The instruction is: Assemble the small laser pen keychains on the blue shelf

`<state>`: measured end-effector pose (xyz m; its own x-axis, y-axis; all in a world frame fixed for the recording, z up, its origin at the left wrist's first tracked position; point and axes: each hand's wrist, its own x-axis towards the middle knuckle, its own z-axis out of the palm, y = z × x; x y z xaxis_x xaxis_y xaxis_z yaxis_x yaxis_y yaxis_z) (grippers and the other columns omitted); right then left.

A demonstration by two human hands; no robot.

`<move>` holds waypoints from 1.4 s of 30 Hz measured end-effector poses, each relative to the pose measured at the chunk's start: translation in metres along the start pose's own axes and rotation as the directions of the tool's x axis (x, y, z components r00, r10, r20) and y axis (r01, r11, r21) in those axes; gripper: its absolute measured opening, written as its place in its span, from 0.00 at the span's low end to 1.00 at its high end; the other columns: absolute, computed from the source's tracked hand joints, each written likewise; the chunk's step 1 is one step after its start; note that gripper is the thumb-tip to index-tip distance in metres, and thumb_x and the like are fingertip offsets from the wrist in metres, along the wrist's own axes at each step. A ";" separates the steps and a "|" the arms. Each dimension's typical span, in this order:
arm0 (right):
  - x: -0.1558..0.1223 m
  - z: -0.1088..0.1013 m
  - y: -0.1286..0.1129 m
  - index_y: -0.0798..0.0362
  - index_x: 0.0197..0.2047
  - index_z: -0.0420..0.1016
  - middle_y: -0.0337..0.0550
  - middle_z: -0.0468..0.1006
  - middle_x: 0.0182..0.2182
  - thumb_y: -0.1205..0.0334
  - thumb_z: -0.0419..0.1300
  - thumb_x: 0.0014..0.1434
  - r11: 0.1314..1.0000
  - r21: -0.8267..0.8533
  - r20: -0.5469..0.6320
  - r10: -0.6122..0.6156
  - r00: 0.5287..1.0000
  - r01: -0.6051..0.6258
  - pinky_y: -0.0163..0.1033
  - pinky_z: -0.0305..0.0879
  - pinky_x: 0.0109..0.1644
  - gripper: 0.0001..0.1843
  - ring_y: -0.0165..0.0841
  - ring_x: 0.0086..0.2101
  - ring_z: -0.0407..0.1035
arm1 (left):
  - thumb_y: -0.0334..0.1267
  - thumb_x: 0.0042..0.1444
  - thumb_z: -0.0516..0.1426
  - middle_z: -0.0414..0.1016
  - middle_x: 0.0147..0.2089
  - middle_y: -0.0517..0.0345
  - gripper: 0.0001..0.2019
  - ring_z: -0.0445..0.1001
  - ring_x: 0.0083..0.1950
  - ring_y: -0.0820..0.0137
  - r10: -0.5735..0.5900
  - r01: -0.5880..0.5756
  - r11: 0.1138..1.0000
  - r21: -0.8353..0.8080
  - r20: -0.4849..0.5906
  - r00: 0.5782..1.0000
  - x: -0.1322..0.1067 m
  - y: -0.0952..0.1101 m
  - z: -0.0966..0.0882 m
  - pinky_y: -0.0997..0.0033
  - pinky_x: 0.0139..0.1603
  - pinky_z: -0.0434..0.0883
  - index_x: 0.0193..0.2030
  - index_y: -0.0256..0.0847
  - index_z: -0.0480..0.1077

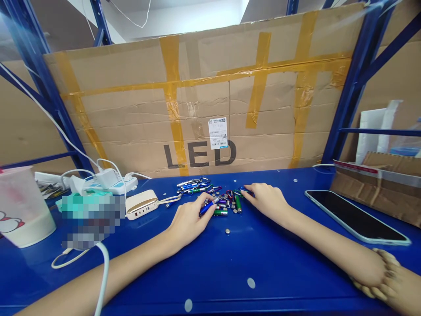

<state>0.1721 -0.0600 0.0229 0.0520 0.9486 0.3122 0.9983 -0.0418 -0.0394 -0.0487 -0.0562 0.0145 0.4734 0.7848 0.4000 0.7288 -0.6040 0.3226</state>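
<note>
Workbench (256, 272), blue, small flashlights (220, 212), taped cardboard (197, 101) behind

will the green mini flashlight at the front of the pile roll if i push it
The green mini flashlight will probably roll if pushed sideways, since its round body lies on its side on the glossy blue table. Its shiny, metal-looking shell suggests it is stiff and perhaps fairly heavy for its size. That smooth finish could also feel a little slippery.

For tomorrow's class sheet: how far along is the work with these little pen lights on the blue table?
Partly. A bunch of pen lights already lies roughly side by side at the back. The left hand grips a blue pen light. Still left is a loose heap of lights and button batteries, touched by the right hand.
</note>
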 end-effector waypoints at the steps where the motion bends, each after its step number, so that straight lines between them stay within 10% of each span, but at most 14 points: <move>1: 0.000 -0.001 0.001 0.50 0.41 0.76 0.46 0.78 0.35 0.55 0.49 0.62 1.000 0.001 -0.010 0.006 1.000 -0.006 0.36 0.55 0.27 0.16 0.42 0.36 0.72 | 0.49 0.59 0.45 0.68 0.23 0.66 0.13 0.67 0.22 0.71 0.015 -0.015 1.000 0.013 -0.009 1.000 0.000 0.000 0.000 0.74 0.27 0.60 0.45 0.48 0.63; 7: -0.006 -0.004 -0.009 0.50 0.25 0.77 0.40 0.77 0.29 0.47 0.49 0.61 0.844 0.495 -0.199 -0.123 0.972 0.207 0.34 0.58 0.29 0.23 0.33 0.31 0.70 | 0.48 0.59 0.48 0.73 0.27 0.65 0.13 0.70 0.24 0.71 0.083 -0.081 0.996 0.034 -0.044 0.996 -0.001 0.001 -0.002 0.75 0.28 0.62 0.46 0.48 0.64; 11: -0.011 0.002 -0.024 0.55 0.25 0.77 0.39 0.71 0.18 0.42 0.55 0.53 0.505 0.858 0.009 -0.191 0.982 0.090 0.33 0.61 0.26 0.24 0.29 0.21 0.66 | 0.45 0.58 0.50 0.76 0.30 0.66 0.09 0.71 0.23 0.73 0.115 -0.115 0.993 0.001 -0.062 0.991 -0.001 0.000 0.001 0.76 0.27 0.62 0.41 0.45 0.64; 16: -0.014 0.004 -0.030 0.58 0.30 0.77 0.39 0.72 0.21 0.46 0.61 0.48 0.316 0.948 0.108 -0.210 0.972 -0.038 0.30 0.63 0.24 0.20 0.26 0.22 0.65 | 0.45 0.59 0.48 0.75 0.27 0.65 0.09 0.70 0.21 0.72 0.118 -0.116 0.992 0.046 -0.035 0.992 -0.003 0.001 0.003 0.76 0.25 0.61 0.36 0.43 0.62; 42: -0.015 0.011 -0.030 0.57 0.24 0.76 0.40 0.74 0.20 0.52 0.59 0.51 0.345 0.938 0.053 -0.210 0.976 0.023 0.33 0.66 0.26 0.17 0.27 0.20 0.67 | 0.43 0.63 0.40 0.74 0.38 0.56 0.08 0.75 0.39 0.61 0.052 -0.052 0.999 -0.009 0.226 0.973 0.000 0.008 0.000 0.66 0.36 0.66 0.40 0.44 0.53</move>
<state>0.1416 -0.0695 0.0091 -0.1606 0.9514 0.2626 0.3226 0.3021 -0.8970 -0.0427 -0.0613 0.0168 0.6105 0.7632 0.2117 0.6990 -0.6449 0.3090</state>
